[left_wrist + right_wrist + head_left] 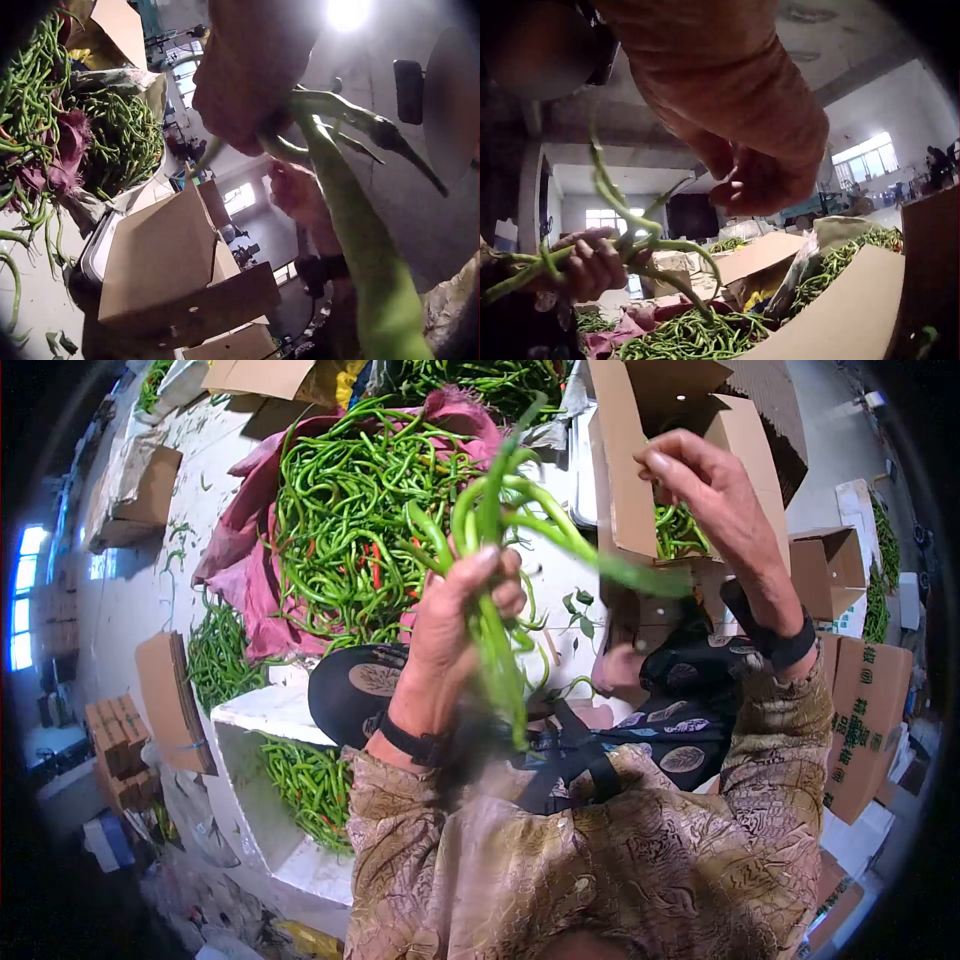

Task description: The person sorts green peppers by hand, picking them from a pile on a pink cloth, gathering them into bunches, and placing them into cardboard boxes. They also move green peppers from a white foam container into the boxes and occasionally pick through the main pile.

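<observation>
Landmark: open cardboard box (630, 495). Left hand (455, 610) left of it, fingers curled round a bunch of long green peppers (492, 645), ends sticking out both sides. Right hand (712, 495) raised over the box, fingers curled in toward the thumb, nothing visible in them. Pepper pile (350, 530), a few red ones in it, on pink cloth (240, 550), left of the box. More peppers (680, 532) inside the box.

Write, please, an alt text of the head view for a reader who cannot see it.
A person's left hand grips a bunch of long green peppers, while the right hand is raised near an open cardboard box. Beyond, a heap of mostly green peppers lies on pink cloth.
</observation>
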`<state>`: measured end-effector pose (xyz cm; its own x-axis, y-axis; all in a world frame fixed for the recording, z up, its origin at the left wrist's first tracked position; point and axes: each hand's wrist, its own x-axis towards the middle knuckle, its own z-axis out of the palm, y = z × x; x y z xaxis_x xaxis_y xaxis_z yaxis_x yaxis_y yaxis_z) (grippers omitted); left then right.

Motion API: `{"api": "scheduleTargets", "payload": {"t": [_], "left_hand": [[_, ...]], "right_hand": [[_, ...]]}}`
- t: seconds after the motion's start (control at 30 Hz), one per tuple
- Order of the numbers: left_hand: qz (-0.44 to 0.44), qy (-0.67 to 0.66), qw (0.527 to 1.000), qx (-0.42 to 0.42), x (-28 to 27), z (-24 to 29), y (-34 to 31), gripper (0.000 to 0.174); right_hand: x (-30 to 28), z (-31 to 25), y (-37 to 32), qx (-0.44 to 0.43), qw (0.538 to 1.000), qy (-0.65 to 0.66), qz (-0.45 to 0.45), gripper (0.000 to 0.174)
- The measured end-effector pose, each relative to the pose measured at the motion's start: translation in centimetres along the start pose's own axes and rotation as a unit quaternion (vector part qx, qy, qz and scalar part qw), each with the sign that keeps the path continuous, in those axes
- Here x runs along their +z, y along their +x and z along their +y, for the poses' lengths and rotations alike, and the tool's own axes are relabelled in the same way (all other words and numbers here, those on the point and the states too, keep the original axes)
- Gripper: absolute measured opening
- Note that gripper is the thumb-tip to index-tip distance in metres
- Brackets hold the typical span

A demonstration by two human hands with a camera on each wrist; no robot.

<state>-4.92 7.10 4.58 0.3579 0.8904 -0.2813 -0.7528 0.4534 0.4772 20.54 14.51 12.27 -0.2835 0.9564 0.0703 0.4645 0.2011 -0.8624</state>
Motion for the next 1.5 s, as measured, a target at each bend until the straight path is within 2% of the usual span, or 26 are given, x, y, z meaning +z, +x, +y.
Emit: {"api": "scheduleTargets", "payload": {"t": [0.07,0.17,0.23,0.27,0.3,0.37,0.43,0.5,0.57,0.63,0.7,0.77,0.83,0.87,0.93,0.97,1.03,1.07,1.1,1.17,1.2,1.23,1.3,1.33,1.43,1.5], "left_hand": [[0.038,-0.053,0.998,0.014,-0.3,-0.1,0.2,0.036],[0.016,-0.054,0.998,0.034,0.4,-0.2,0.3,0.041],[-0.013,-0.068,0.997,0.027,0.2,-0.4,0.4,0.045],[-0.006,-0.067,0.997,0.03,0.3,-0.4,0.4,0.046],[0.001,-0.066,0.997,0.035,0.4,-0.4,0.5,0.046],[-0.03,-0.091,0.995,0.037,-0.6,-0.4,0.6,0.046],[0.011,-0.072,0.996,0.044,-0.4,-0.3,0.6,0.045],[0.006,-0.052,0.998,0.044,-1.0,-0.4,0.4,0.04],[0.041,-0.003,0.998,0.044,-1.8,-1.0,0.4,0.035],[0.036,-0.003,0.999,0.039,-1.4,-1.0,0.2,0.033],[0.047,0.005,0.998,0.039,-1.6,-1.0,0.3,0.033],[0.045,-0.009,0.998,0.035,-1.4,-1.0,0.6,0.032],[0.094,0.032,0.991,0.093,-0.6,-1.0,0.8,0.035],[0.068,0.055,0.991,0.102,-0.5,-0.9,0.7,0.04],[0.08,0.061,0.989,0.11,0.1,-1.0,0.8,0.04],[0.091,0.068,0.986,0.118,0.3,-1.0,0.9,0.041],[0.094,0.07,0.986,0.122,-0.5,-1.1,1.1,0.041],[0.101,0.061,0.983,0.141,-0.8,-1.1,1.2,0.04],[0.107,0.053,0.98,0.16,-1.0,-1.1,1.3,0.039],[0.104,0.041,0.98,0.165,-1.0,-1.1,1.3,0.038],[0.133,0.038,0.975,0.171,-0.6,-0.9,1.3,0.037],[0.163,0.034,0.97,0.176,-0.4,-0.8,1.3,0.036],[0.158,0.026,0.97,0.184,-1.2,-0.9,1.4,0.03],[0.148,0.021,0.974,0.172,-1.3,-0.8,1.2,0.028],[0.128,0.008,0.983,0.13,-2.0,-0.8,1.2,0.025],[0.088,0.017,0.986,0.138,-1.8,-0.8,1.3,0.025]], "right_hand": [[0.5,0.9,-1.7,0.048,0.996,0.017,-0.071,0.022],[4.2,-0.5,-3.9,0.161,0.967,0.119,-0.158,0.02],[7.0,-0.8,-4.4,0.15,0.968,0.136,-0.145,0.021],[7.7,-0.4,-4.1,0.104,0.971,0.113,-0.183,0.022],[9.2,-1.0,-4.4,0.118,0.958,0.224,-0.138,0.028],[10.4,-0.7,-4.0,0.146,0.968,0.153,-0.133,0.029],[11.6,-0.8,-3.9,0.148,0.966,0.177,-0.118,0.029],[12.0,-0.7,-3.8,0.152,0.962,0.201,-0.105,0.031],[12.0,-0.4,-3.8,0.158,0.955,0.224,-0.111,0.032],[11.2,-0.5,-3.5,0.18,0.954,0.187,-0.148,0.031],[10.7,-1.0,-3.0,0.249,0.912,0.26,-0.198,0.036],[11.1,-0.7,-2.9,0.235,0.921,0.242,-0.195,0.039],[11.3,-1.2,-2.5,0.252,0.94,0.142,-0.183,0.041],[11.7,-0.7,-2.6,0.252,0.939,0.143,-0.184,0.041],[12.7,0.5,-2.8,0.197,0.94,0.222,-0.166,0.047],[12.8,0.9,-2.9,0.198,0.94,0.223,-0.166,0.047],[12.8,0.7,-2.7,0.225,0.953,0.143,-0.146,0.05],[12.4,0.3,-2.6,0.216,0.965,0.068,-0.133,0.039],[12.3,0.8,-2.5,0.216,0.965,0.069,-0.134,0.039],[11.6,2.2,-2.7,0.019,0.992,-0.076,-0.095,0.026],[11.0,2.3,-3.1,-0.062,0.989,-0.087,-0.104,0.022],[10.5,2.3,-3.1,-0.062,0.989,-0.087,-0.103,0.022],[9.5,1.9,-3.0,0.06,0.985,0.059,-0.148,0.023],[8.3,2.0,-2.9,0.041,0.979,0.083,-0.18,0.024],[7.7,2.5,-3.8,0.096,0.938,0.213,-0.256,0.029],[6.4,-0.5,-5.4,0.084,0.904,0.337,-0.248,0.031]]}}
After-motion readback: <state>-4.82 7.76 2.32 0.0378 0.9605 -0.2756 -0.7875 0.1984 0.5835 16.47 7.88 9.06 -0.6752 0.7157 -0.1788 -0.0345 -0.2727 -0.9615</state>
